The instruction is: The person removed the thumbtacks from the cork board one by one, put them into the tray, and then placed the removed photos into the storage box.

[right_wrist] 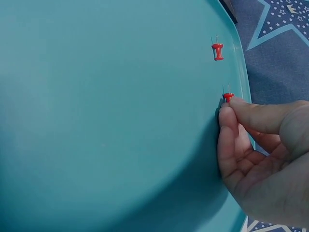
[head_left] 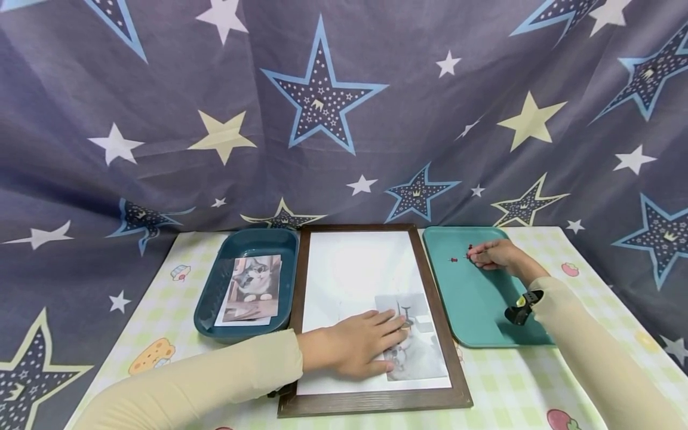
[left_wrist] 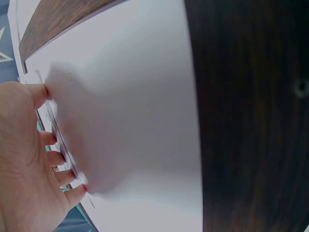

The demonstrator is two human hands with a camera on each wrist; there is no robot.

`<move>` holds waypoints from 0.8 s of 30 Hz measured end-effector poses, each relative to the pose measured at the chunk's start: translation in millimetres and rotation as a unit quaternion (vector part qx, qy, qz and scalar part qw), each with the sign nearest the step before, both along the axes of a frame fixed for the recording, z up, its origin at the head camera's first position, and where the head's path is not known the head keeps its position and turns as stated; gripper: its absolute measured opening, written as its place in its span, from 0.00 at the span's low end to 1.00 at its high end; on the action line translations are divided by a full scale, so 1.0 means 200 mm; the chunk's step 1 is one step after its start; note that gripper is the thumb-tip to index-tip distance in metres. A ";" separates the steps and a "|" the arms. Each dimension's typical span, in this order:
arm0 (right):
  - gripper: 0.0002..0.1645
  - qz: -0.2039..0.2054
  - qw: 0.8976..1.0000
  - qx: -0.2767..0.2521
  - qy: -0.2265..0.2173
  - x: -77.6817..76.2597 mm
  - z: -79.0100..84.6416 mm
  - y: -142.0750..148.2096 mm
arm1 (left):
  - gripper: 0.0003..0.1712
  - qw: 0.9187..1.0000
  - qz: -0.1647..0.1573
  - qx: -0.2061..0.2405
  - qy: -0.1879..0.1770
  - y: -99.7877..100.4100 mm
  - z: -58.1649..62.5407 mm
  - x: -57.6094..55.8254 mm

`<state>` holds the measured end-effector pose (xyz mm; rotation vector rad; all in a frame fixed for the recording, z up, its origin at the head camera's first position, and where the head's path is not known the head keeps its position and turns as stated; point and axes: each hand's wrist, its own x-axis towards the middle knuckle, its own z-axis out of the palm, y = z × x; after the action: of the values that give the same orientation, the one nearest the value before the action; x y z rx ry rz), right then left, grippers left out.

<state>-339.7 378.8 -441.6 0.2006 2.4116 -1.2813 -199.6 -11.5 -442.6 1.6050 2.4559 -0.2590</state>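
Note:
My left hand rests with straight fingers on a pale cat photo, at the lower right of a white board in a brown wooden frame. In the left wrist view, the fingertips touch the photo's edge. Over the green tray, my right hand pinches a red push pin between thumb and finger, its needle pointing away from the hand. Beside it, another red push pin lies on the tray. One more red spot shows just behind the fingers in the head view.
Left of the frame stands a dark teal bin holding a cat photo on other sheets. A green checked cloth covers the table. Behind hangs a dark curtain with stars. The right wrist carries a black strap device.

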 end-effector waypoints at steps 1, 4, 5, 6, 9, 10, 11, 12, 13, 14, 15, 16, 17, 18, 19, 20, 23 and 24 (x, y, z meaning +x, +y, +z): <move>0.25 -0.001 1.000 0.000 0.001 0.00 0.00 0.00 | 0.39 1.000 0.001 0.001 0.000 0.00 0.00 0.00; 0.25 0.001 1.000 0.003 0.002 0.00 0.00 0.01 | 0.39 1.000 0.002 0.003 -0.001 0.00 -0.01 0.00; 0.25 0.002 1.000 0.004 0.002 0.00 0.01 0.01 | 0.39 1.000 0.003 0.003 -0.001 0.00 -0.01 0.00; 0.25 0.001 1.000 0.004 0.002 0.00 0.01 0.01 | 0.39 1.000 0.004 0.003 -0.003 0.00 -0.01 0.00; 0.26 0.004 1.000 0.005 0.001 0.00 0.01 0.00 | 0.39 1.000 0.005 0.003 -0.005 0.00 -0.01 0.00; 0.26 0.003 1.000 0.005 0.001 0.00 0.00 0.00 | 0.39 1.000 0.005 0.003 -0.004 0.00 -0.01 0.00; 0.26 0.003 1.000 0.005 0.002 0.00 0.00 0.00 | 0.39 1.000 0.006 0.003 -0.004 0.00 -0.01 0.00; 0.26 0.003 1.000 0.005 0.002 0.00 0.00 0.00 | 0.39 1.000 0.005 0.003 -0.003 0.00 -0.02 0.00; 0.26 0.003 1.000 0.005 0.003 0.00 0.00 -0.01 | 0.39 1.000 0.005 0.003 -0.002 0.00 -0.02 0.00; 0.26 0.003 1.000 0.004 0.003 0.00 0.00 -0.01 | 0.39 1.000 0.005 0.003 -0.002 0.00 -0.02 0.00; 0.26 0.003 1.000 0.004 0.004 0.01 0.00 -0.01 | 0.39 1.000 0.004 0.003 -0.002 -0.01 -0.02 0.00; 0.26 0.003 1.000 0.003 0.003 0.01 0.00 -0.01 | 0.39 1.000 0.004 0.003 -0.001 -0.01 -0.02 0.00; 0.26 0.003 1.000 0.003 0.003 0.01 0.00 -0.01 | 0.39 1.000 0.003 0.003 -0.001 -0.01 -0.02 0.00; 0.25 0.002 1.000 0.003 0.003 0.01 0.00 -0.01 | 0.39 1.000 0.003 0.003 -0.001 -0.01 -0.02 0.00; 0.25 0.004 1.000 0.002 0.003 0.01 0.00 -0.01 | 0.39 1.000 0.002 0.004 -0.002 -0.01 -0.02 0.00; 0.25 0.003 1.000 0.002 0.002 0.01 0.00 -0.01 | 0.39 1.000 0.002 0.003 -0.002 -0.01 -0.02 0.00; 0.25 0.002 1.000 0.002 0.005 0.01 0.00 -0.01 | 0.39 1.000 0.001 0.004 -0.002 -0.01 -0.02 -0.01; 0.25 0.000 1.000 0.002 0.007 0.01 0.00 -0.01 | 0.39 1.000 0.001 0.004 -0.002 -0.01 -0.02 -0.01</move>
<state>-337.8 377.2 -441.4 0.1927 2.4259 -1.2810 -200.9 -13.3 -447.5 1.6050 2.4594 -0.2448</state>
